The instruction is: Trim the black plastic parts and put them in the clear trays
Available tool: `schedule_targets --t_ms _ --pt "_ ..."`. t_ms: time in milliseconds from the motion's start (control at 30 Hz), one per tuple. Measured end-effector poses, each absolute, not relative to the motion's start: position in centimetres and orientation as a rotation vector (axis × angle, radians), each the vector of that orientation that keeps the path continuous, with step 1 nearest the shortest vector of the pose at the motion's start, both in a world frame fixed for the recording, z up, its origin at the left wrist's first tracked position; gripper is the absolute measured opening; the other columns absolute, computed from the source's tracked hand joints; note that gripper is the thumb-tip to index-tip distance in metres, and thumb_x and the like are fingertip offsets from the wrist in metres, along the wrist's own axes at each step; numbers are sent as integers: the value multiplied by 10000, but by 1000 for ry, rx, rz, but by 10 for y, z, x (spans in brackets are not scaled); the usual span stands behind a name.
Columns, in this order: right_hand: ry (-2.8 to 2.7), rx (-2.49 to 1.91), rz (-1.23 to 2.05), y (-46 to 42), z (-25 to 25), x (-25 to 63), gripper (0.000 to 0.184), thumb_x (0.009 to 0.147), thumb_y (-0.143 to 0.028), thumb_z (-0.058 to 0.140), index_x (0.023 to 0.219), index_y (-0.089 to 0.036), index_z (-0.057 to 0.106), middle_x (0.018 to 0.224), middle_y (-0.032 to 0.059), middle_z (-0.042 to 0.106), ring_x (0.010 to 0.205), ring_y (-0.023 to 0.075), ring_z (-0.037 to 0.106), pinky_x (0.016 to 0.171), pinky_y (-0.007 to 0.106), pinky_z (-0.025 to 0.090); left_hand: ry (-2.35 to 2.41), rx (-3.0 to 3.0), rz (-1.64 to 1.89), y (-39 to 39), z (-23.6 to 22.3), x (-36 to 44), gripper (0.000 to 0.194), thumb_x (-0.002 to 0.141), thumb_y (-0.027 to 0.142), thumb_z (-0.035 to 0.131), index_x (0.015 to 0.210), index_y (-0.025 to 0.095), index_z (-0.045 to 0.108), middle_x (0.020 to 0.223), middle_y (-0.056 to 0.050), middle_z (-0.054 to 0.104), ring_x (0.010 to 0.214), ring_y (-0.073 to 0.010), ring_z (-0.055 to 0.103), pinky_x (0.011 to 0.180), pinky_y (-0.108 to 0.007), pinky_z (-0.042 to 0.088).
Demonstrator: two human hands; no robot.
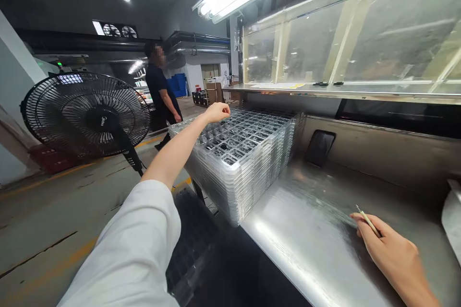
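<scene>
My left hand (217,112) is stretched out in a white sleeve (129,249), its curled fingers touching the far corner of a tall stack of clear plastic trays (234,168). Whether those fingers grip a tray edge is hidden. The stack stands on the near left part of a stainless steel table (317,235). My right hand (383,244) rests above the steel surface, pinching a slim pale pointed tool (368,220) between thumb and fingers.
A black smartphone (320,147) leans against the table's steel back wall. Above runs a steel shelf (324,88) below glass panels. Dark trays (194,235) sit below the table edge. A standing fan (86,115) and a standing person (160,88) are at left.
</scene>
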State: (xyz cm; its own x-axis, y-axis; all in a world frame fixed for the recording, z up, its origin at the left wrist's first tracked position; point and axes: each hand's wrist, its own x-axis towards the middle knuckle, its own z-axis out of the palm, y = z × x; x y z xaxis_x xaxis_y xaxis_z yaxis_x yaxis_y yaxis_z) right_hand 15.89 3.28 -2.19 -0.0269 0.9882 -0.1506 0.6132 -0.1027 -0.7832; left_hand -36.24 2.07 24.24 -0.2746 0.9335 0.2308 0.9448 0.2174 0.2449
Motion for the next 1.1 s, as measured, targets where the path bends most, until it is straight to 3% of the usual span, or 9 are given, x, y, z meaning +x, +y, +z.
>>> schedule_targets --t_ms 133,300,400,467,567,767,867,1000,1100 --pt "-1752 -1619 893 33 -34 158 499 637 -612 481 876 -296 785 771 100 759 784 327 703 753 419 500 -2132 -1956 -606 9 249 -319 189 850 211 609 927 190 781 968 -46 780 899 -185 693 886 -293 526" --pt "-1797 -1419 740 16 -34 153 403 830 -507 471 834 -255 786 763 75 762 704 241 652 674 327 418 -1439 -2374 -687 -40 252 -189 227 964 309 567 1006 237 778 1003 -80 756 962 -219 729 937 -392 580" --pt "-1792 -1429 736 17 -35 152 320 881 -380 484 833 -243 769 785 59 762 760 221 647 693 298 389 -972 -2658 -669 -89 236 -116 186 920 256 651 1047 315 773 922 -57 750 895 -239 751 863 -434 620" --pt "-1779 -1462 714 20 -39 154 277 905 -361 517 853 -253 767 806 34 761 766 205 638 692 287 368 -685 -2756 -776 -117 209 -77 307 862 192 699 1123 344 755 908 -52 764 850 -252 756 778 -428 632" --pt "-1757 -1469 694 20 -44 158 258 941 -369 542 839 -260 753 765 15 727 724 192 590 671 290 317 -505 -2801 -1009 -134 144 -25 336 856 153 681 1153 304 731 746 -36 722 609 -206 672 529 -361 529" --pt "-1660 -1416 722 19 -47 159 152 886 -303 635 758 -261 706 686 -10 660 670 177 539 672 288 297 -1273 -2857 -1560 -92 32 32 221 1011 213 523 978 227 741 589 21 622 467 -118 525 491 -266 403" --pt "-1517 -1396 743 22 -46 160 234 916 -394 627 736 -248 664 673 -17 634 664 168 540 666 278 337 -1651 -2816 -1710 -59 17 39 232 986 347 561 941 232 758 591 27 603 493 -121 507 529 -261 406" --pt "-1261 -1348 747 28 -46 164 461 1049 -568 382 921 -231 670 698 -11 616 681 172 573 690 281 429 -2088 -2424 -2068 -6 5 38 287 959 436 537 925 214 716 569 42 526 536 -137 494 568 -257 408" --pt "-1164 -1317 768 30 -49 166 500 1047 -608 351 958 -219 652 688 -10 593 655 171 568 670 289 454 -2270 -2311 -1997 18 -15 34 289 948 429 520 901 207 699 578 41 526 554 -136 485 583 -251 387"
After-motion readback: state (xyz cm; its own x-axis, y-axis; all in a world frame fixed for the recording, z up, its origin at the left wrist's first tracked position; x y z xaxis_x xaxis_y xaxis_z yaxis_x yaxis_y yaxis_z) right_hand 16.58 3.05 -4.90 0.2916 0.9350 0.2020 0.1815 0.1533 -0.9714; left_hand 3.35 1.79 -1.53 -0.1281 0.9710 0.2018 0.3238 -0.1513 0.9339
